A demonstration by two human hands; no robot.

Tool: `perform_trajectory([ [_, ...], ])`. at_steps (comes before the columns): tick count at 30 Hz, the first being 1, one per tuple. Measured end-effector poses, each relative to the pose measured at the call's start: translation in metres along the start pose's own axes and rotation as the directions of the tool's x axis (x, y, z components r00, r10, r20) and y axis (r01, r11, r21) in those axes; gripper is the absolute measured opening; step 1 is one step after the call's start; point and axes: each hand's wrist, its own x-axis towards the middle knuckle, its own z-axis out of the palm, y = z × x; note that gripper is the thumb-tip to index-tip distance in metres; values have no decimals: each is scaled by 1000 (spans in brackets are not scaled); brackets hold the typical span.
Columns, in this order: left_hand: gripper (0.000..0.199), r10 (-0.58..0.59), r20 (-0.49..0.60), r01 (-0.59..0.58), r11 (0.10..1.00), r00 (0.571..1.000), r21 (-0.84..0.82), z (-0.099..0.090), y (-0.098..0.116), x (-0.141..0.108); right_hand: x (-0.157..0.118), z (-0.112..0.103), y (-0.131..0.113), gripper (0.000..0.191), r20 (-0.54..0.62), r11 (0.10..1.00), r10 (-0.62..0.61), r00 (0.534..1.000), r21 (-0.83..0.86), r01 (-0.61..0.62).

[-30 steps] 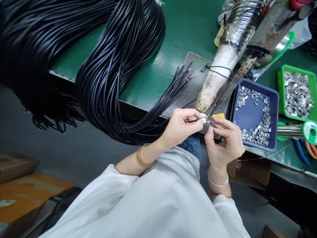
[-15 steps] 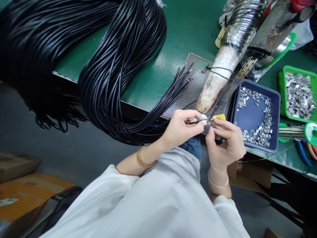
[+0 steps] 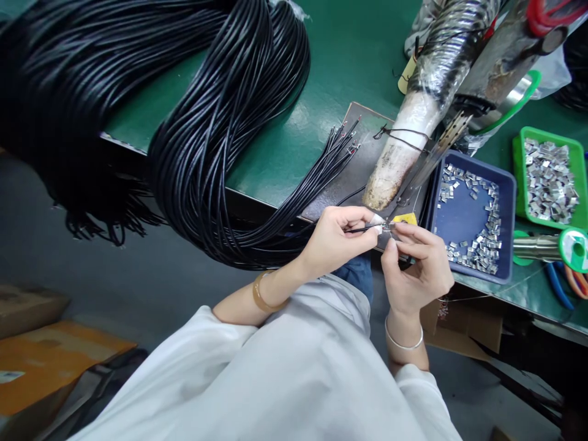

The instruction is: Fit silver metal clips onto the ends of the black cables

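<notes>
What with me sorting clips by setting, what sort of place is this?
Probably a cable-assembly workshop, judging by the heaped black cables, the blue tray of small metal parts, and the spool of silvery wire.

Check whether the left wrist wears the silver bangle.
No, the silver bangle circles the wrist of the right hand, while the left hand, pinching a black cable, has a tan bangle on its wrist.

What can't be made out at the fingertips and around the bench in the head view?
- Stripped tip of black cable, head view: left hand's fingers partly cover it; too small.
- Right hand's grip, head view: too small, blurred.
- Metal pieces in blue tray, head view: too small to count.
- Wrapped tube's upper end, head view: cut off by top edge.
</notes>
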Motion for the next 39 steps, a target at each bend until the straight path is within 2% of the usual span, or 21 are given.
perform_trajectory([
  [7, 11, 17, 29, -17, 999, 999, 30, 0, 0, -2, -4, -3, 4, 20, 24, 1000, -13, 1000, -13, 13],
  [17, 16, 142, -11, -139, 981, 990, 132, -1, -4, -4, 2, -1, 0, 24, 23, 994, -26, 999, -107, 28],
  [23, 15, 61, 35, -62, 997, 998, 41, -4, -8, -2, -4, -3, 1, 23, 72, 994, -68, 995, -85, 74],
  [26, 14, 25, 73, -24, 1000, 997, -7, -5, -8, -2, -4, -5, 2, 22, 54, 992, -90, 994, -88, 95],
  [28, 14, 1, 102, 3, 999, 995, -36, -5, -6, -3, -1, -6, 3, 20, 30, 993, -80, 996, -86, 82],
  [31, 13, -15, 145, 22, 999, 989, -47, -5, -3, -6, 4, -9, 2, 18, 74, 997, -30, 997, -65, 34],
  [36, 13, -3, 68, 0, 999, 998, 40, -3, -1, -12, 4, -12, -2, 24, 102, 992, -92, 990, -72, 100],
  [39, 14, 2, 71, -2, 1000, 997, 10, -2, -2, -15, 2, -11, -3, 25, 82, 992, -108, 991, -52, 113],
])
